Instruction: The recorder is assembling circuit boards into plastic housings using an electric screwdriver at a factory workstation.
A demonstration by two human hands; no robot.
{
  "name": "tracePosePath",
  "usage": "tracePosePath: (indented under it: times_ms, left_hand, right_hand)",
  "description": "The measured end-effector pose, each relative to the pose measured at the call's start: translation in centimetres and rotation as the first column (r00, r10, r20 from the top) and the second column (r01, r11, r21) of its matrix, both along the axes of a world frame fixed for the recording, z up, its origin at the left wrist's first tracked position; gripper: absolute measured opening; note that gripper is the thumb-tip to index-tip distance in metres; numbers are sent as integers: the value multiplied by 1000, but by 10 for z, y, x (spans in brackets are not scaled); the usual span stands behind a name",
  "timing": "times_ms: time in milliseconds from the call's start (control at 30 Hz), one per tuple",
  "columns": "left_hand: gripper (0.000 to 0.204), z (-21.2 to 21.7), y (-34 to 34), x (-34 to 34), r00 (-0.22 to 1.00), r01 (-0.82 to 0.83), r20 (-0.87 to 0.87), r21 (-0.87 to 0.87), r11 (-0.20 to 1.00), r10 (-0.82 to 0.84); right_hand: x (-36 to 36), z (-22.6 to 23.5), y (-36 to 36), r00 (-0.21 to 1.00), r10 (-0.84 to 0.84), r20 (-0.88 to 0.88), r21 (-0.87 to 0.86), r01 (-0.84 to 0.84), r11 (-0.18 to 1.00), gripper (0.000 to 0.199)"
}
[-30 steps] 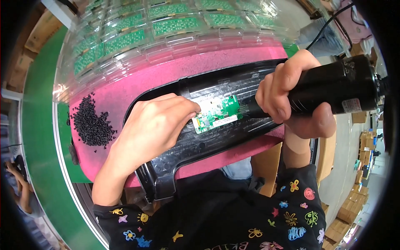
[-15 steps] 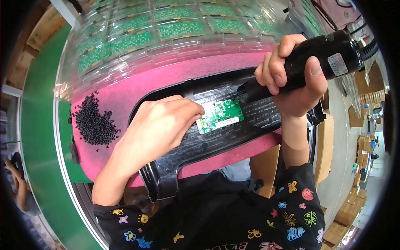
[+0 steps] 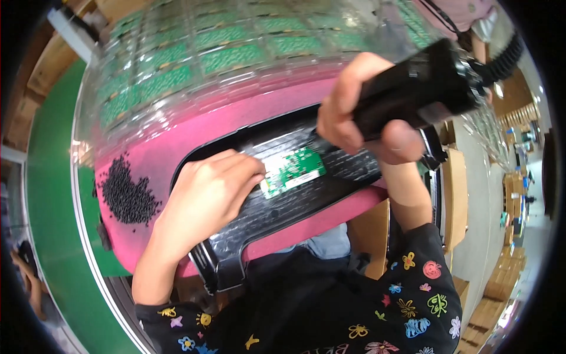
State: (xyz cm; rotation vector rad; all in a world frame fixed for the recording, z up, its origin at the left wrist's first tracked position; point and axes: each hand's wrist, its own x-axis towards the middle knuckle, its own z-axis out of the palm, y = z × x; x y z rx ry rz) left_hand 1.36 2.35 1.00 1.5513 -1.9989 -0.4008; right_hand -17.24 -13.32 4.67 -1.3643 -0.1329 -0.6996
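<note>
My left hand [image 3: 206, 197] lies flat, fingers pinning the green circuit board [image 3: 293, 171] on the black housing [image 3: 306, 194], while my right hand [image 3: 359, 118] grips the black electric screwdriver [image 3: 415, 88] just above it

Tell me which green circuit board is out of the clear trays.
The single green circuit board lying on the black panel, at the left hand's fingertips. All the others sit in rows inside the clear trays behind the pink mat.

Green circuit board [image 3: 293, 171] — flat on black housing [image 3: 330, 194]
</note>
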Motion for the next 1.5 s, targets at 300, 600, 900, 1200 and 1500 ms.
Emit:
tracePosePath:
  times_ms: [300, 600, 900, 1200, 1500]
  left_hand:
    - [5, 11, 0, -3, 1000, -17, -24, -115, 993, 15]
    - [11, 33, 2, 12, 971, -167, -194, -127, 978, 141]
    - [10, 36, 18, 1, 988, -47, -150, -139, 989, 26]
    - [14, 31, 6, -30, 963, 110, -206, -289, 951, -174]
    - [60, 22, 29, 20, 968, -204, 95, -244, 948, 233]
  right_hand:
    - [-3, 2, 13, 988, -148, 34, -80, 150, 985, 46]
    - [6, 37, 40, 969, -229, 98, 82, 221, 972, 49]
    - [12, 34, 56, 922, -107, 371, 113, 70, 991, 52]
    - [-45, 41, 49, 878, -242, 412, 176, 184, 967, 41]
    - [13, 29, 65, 984, -16, 177, 38, 9, 999, 42]
